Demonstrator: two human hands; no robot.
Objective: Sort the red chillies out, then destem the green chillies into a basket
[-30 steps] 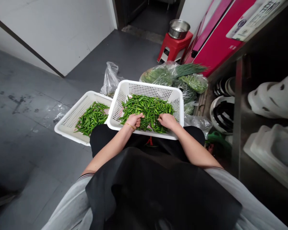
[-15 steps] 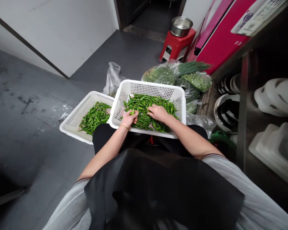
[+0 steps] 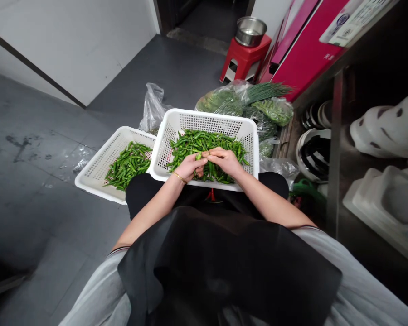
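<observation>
Where the fingertips of both hands meet, one green chili (image 3: pixel 199 156) is pinched, the left hand (image 3: pixel 189 166) and the right hand (image 3: pixel 225 161) being closed narrowly upon it. It is held just above the heaped chilies (image 3: pixel 190 141) in a white basket (image 3: pixel 211 120) resting on the lap. A second basket (image 3: pixel 95 171), also holding chilies, is set just beside it at left; bagged greens (image 3: pixel 224 100) are seen beyond.

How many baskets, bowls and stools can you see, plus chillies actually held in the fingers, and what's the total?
White baskets: 2, lap basket and left basket
Metal bowl: 1
Red stool: 1
Chilli held in the fingers: 1
Total: 5
</observation>
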